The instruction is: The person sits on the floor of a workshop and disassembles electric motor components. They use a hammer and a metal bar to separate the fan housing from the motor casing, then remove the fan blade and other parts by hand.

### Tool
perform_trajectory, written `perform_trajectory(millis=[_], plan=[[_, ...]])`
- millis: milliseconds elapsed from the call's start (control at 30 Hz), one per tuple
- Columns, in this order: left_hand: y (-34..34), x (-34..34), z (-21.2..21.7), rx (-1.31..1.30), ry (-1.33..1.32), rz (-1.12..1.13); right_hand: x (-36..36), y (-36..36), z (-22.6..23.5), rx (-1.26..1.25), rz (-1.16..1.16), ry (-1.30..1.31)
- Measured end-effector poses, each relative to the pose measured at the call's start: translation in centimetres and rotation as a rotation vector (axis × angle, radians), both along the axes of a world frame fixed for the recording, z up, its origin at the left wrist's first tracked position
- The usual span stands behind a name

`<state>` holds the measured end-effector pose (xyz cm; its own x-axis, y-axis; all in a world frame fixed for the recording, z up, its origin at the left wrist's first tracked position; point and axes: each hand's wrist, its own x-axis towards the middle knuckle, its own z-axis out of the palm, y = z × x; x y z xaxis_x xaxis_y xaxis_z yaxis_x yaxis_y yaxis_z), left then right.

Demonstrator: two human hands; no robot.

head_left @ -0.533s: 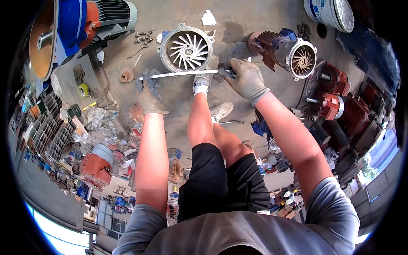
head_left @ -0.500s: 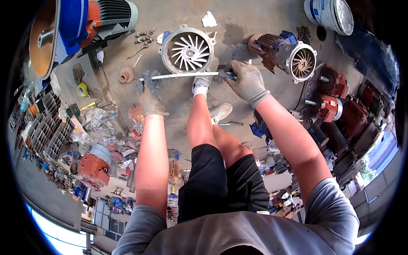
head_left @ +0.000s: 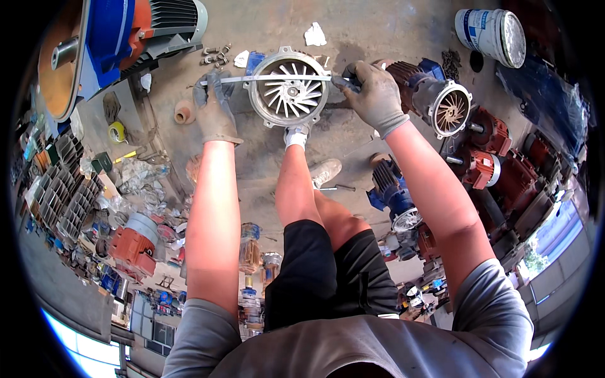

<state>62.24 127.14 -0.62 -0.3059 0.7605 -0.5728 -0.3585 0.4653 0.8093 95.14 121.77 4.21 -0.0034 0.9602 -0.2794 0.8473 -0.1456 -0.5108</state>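
We hold the long thin metal bar flat across the round finned cover on the floor, left hand and right hand fingers curled tight around its ends, and it looks stiff and light.

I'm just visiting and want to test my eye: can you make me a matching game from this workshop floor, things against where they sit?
Things:
1. round finned cover
2. white bucket
3. roll of yellow tape
4. big blue motor

Places:
A. upper right corner
B. upper left corner
C. under the thin metal strip held by both gloved hands
D. left of the left hand

Pairs: 1-C, 2-A, 3-D, 4-B
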Motion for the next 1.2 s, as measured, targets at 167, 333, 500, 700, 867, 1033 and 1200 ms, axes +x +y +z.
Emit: perform_trajectory(millis=[167,333,500,700,867,1033,1200], plan=[[3.8,-0.9,-1.7,0.016,-0.006,-0.045,-0.1,2.6,-0.8,0.154,0.003,-0.002],[3.4,-1.3,-1.5,-0.004,-0.015,-0.056,-0.5,2.1,-0.6,0.217,0.001,-0.072],[-1.2,-1.8,1.2,-0.149,0.115,-0.016,-1.2,-0.6,0.5,0.162,0.049,-0.032],[-11.1,-6.2,3.9,-0.403,0.540,-0.366,-2.8,-7.3,3.9,-0.133,0.117,0.006],[-13.3,-5.7,18.3,-0.090,1.127,-1.516,-2.6,-12.9,12.6,-0.281,0.089,0.146],[-17.7,-6.8,25.5,-0.069,0.852,-1.503,-3.4,-10.5,22.8,-0.219,0.254,0.122],[-10.8,-9.9,24.1,0.084,0.804,-0.904,-5.8,-0.9,36.5,0.461,0.239,0.059]])
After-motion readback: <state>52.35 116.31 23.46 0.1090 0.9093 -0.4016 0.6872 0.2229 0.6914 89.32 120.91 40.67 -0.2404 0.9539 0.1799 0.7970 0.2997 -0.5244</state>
